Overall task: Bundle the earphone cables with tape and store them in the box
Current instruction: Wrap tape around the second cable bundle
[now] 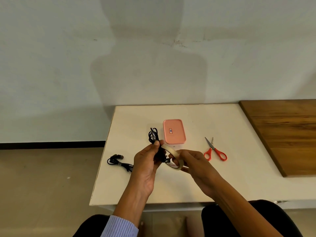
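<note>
Coiled black earphone cable sticking up from left hand, fingers pinching it above desk; tape roll sitting just beside it in right hand, fingers curling round roll; second earphone bundle lying left of hands; closed pink box lying just beyond hands; red scissors lying right.

Lower part of cable bundle hidden behind left hand; box label too small; wooden board cut off right.
</note>
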`<control>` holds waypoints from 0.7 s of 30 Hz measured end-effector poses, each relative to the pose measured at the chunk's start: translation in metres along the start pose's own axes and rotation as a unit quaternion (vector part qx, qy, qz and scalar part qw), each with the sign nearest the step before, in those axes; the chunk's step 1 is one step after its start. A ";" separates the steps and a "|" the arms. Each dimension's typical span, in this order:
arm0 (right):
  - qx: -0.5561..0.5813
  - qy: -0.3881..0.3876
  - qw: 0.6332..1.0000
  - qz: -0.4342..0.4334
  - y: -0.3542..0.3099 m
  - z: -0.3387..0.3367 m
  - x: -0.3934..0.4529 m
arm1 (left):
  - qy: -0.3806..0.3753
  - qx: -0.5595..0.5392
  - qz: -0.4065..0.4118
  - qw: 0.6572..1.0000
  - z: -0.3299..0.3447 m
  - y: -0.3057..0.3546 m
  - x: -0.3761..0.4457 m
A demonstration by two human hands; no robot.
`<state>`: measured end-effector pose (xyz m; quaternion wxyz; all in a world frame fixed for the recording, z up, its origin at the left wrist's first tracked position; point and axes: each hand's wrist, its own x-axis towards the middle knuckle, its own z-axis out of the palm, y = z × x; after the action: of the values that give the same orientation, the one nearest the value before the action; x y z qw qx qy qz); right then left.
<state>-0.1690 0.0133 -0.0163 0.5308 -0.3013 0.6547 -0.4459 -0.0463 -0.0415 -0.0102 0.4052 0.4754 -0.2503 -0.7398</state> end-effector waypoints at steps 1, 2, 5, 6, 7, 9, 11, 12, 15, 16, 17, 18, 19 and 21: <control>0.002 0.011 1.000 0.002 -0.001 0.001 -0.001 | 0.001 -0.003 -0.001 1.000 0.001 0.000 0.000; 0.003 0.020 1.000 0.005 -0.001 0.001 -0.002 | 0.001 -0.006 -0.003 1.000 0.001 0.000 0.000; 0.005 0.026 1.000 0.003 -0.003 0.002 -0.004 | 0.002 -0.010 -0.006 1.000 0.002 0.000 0.001; 0.002 0.024 1.000 0.000 -0.004 0.003 -0.005 | 0.003 -0.011 -0.005 1.000 0.003 0.000 0.001; 0.000 0.025 1.000 -0.003 -0.004 0.004 -0.005 | 0.005 -0.013 -0.004 1.000 0.003 0.000 0.002; -0.001 0.035 0.999 -0.004 -0.005 0.007 -0.005 | 0.009 -0.017 -0.001 1.000 0.003 0.001 0.003; -0.001 0.038 0.999 -0.008 -0.007 0.008 -0.005 | 0.009 -0.022 0.001 1.000 0.003 0.001 0.003; 0.000 0.034 0.999 -0.014 -0.008 0.008 -0.005 | 0.009 -0.025 0.002 1.000 0.003 0.002 0.003; -0.002 0.013 0.999 -0.038 -0.008 0.007 -0.006 | 0.009 -0.019 0.001 1.000 0.002 0.004 0.004; -0.008 0.010 0.999 -0.043 -0.007 0.006 -0.006 | 0.010 -0.012 0.002 1.000 0.002 0.004 0.004; -0.016 0.006 0.999 -0.046 -0.007 0.004 -0.006 | 0.013 -0.004 0.003 1.000 0.002 0.004 0.004; -0.027 0.002 0.998 -0.050 -0.006 0.003 -0.005 | 0.017 0.004 0.006 1.000 0.001 0.005 0.004; -0.039 -0.004 0.998 -0.056 -0.005 0.002 -0.005 | 0.021 0.010 0.008 1.000 0.000 0.005 0.005; -0.058 -0.017 0.995 -0.073 -0.004 -0.002 -0.006 | 0.031 0.021 0.008 0.999 -0.001 0.006 0.006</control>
<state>-0.1695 0.0170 -0.0101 0.4897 -0.3862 0.6461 -0.4399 -0.0447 -0.0504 -0.0089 0.4087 0.5041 -0.2568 -0.7161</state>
